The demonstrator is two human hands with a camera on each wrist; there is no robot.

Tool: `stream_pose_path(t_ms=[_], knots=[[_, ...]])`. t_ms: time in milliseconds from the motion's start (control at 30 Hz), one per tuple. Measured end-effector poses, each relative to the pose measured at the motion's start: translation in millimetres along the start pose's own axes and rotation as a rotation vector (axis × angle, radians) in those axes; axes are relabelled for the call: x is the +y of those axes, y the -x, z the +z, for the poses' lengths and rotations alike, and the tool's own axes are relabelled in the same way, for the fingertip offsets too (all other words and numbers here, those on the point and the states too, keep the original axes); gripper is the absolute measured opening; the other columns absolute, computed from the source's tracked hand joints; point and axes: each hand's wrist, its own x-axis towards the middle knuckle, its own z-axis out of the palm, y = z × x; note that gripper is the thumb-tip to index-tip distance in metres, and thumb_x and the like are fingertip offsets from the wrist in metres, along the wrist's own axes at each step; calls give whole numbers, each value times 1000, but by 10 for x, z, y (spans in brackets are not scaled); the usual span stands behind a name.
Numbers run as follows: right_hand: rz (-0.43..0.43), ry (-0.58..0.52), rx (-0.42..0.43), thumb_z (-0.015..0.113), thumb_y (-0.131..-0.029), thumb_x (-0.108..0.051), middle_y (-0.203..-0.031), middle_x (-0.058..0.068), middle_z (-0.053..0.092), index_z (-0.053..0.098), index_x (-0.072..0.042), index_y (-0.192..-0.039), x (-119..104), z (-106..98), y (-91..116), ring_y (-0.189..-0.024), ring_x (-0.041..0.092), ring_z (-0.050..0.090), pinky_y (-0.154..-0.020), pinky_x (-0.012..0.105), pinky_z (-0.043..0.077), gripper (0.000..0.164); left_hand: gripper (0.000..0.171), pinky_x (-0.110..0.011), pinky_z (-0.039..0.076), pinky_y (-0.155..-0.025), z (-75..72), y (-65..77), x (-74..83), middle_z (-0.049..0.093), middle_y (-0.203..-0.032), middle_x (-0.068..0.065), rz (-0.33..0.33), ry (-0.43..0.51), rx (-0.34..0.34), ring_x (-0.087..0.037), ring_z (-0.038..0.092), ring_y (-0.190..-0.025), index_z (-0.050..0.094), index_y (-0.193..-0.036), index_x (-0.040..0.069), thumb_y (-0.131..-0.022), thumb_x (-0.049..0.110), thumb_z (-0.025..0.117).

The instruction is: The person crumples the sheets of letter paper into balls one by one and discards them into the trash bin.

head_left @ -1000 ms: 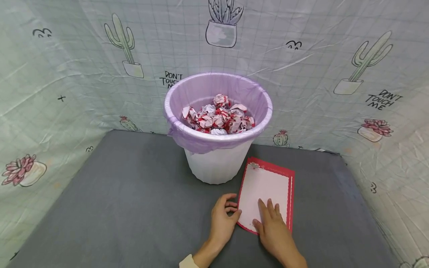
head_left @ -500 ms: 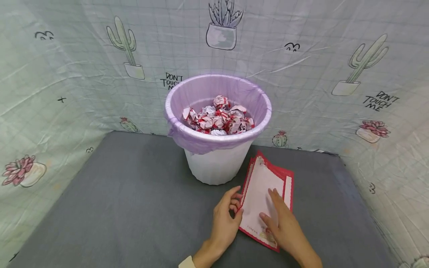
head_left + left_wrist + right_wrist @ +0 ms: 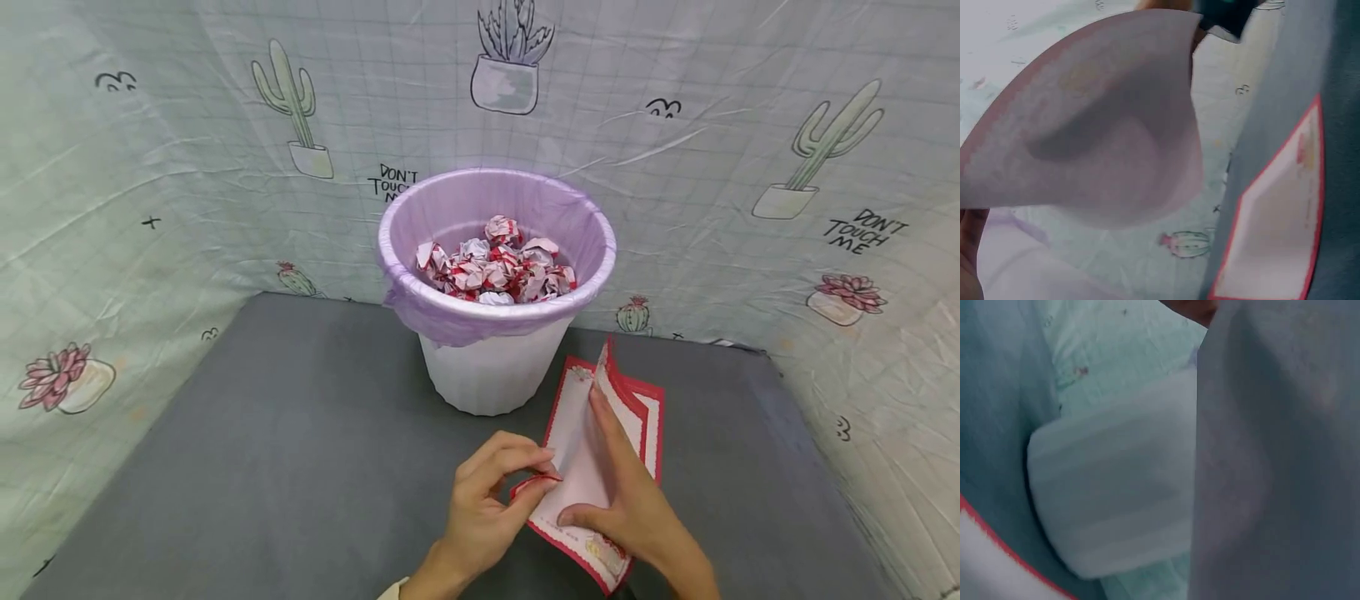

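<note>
My left hand [image 3: 483,508] pinches the left edge of a white paper sheet with a red border [image 3: 581,471], thumb and fingertips folding that edge over. On the sheet's other side lies my right hand [image 3: 637,492], its fingers straight and its thumb spread against the paper. The sheet bows upward, its far corner standing up past the right fingertips. Similar red-bordered paper [image 3: 651,425] lies flat beneath on the grey table. In the left wrist view the raised sheet [image 3: 1116,125] curves across, above a flat sheet [image 3: 1279,225]; in the right wrist view it hides the right side.
Just behind the paper stands a white bin [image 3: 491,375] with a purple liner [image 3: 442,321]. Crumpled red-and-white paper balls [image 3: 502,271] fill its lower part. A cactus-print curtain [image 3: 675,167] surrounds the grey tabletop [image 3: 322,467].
The top sheet has come away from the paper below and shifted toward me, bending upward. My left fingers have folded its left edge. My right hand has moved rightward with the sheet's side.
</note>
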Motion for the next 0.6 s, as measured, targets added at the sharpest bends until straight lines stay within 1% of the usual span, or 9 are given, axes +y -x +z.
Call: stream_pose_path(t_ms=[33,133,233,333,400,433,467,533,600], knots=[[-27,-12,-18,88,-63,-42,-157,18,11,11,-2,-152,-17,25,-8,-143,24,12,-110,17,14,124,53,-28,55,-63,-11,4,-6,55,-89,-19,10,13,-10,-26,60,-75,60,-106,-6,-60,-30,71],[-116,-49,-74,73,-73,-58,-154,23,16,15,4,-150,-69,87,-23,-142,28,19,-111,21,16,115,37,-22,52,-61,-32,17,-31,57,-88,-17,60,9,-34,-22,59,-73,60,-100,-5,-69,-21,73],[-158,-102,-126,56,-80,-67,-152,22,25,19,5,-149,-131,120,-20,-138,26,29,-111,24,21,106,23,-18,50,-61,-38,9,-25,57,-87,-16,94,-6,-44,-21,59,-72,61,-94,-4,-76,-13,73],[-187,-176,-172,46,-83,-70,-151,21,30,20,6,-148,-178,147,-13,-133,26,38,-107,29,32,103,14,-21,52,-64,-42,-18,1,55,-85,-15,113,-14,-50,-23,62,-73,62,-87,-4,-79,-12,71],[-196,-241,-215,48,-84,-67,-151,20,30,20,7,-148,-188,169,-3,-130,26,41,-104,30,36,101,11,-25,53,-67,-47,-32,20,54,-84,-14,120,-19,-58,-24,64,-75,63,-83,-4,-80,-11,70],[-201,-300,-246,52,-86,-60,-144,19,41,19,8,-147,-186,182,7,-120,20,50,-97,27,43,97,10,-27,54,-68,-49,-38,24,54,-85,-14,128,-16,-67,-25,64,-76,63,-82,-4,-80,-12,69],[-201,-332,-273,56,-88,-54,-141,18,43,18,8,-147,-183,194,16,-116,18,52,-94,27,45,93,10,-29,54,-70,-51,-43,29,54,-85,-15,135,-17,-72,-26,64,-76,63,-81,-4,-80,-12,69],[-184,-388,-321,62,-92,-37,-130,12,52,18,7,-148,-179,210,36,-101,11,57,-82,23,51,84,10,-31,55,-72,-55,-47,33,54,-85,-15,153,-32,-82,-27,65,-77,63,-80,-4,-80,-12,70],[-165,-400,-333,66,-92,-17,-122,7,56,20,6,-147,-172,214,57,-93,8,58,-76,22,52,75,11,-31,55,-72,-60,-47,31,55,-85,-16,176,-51,-90,-27,66,-78,63,-81,-4,-79,-11,71]])
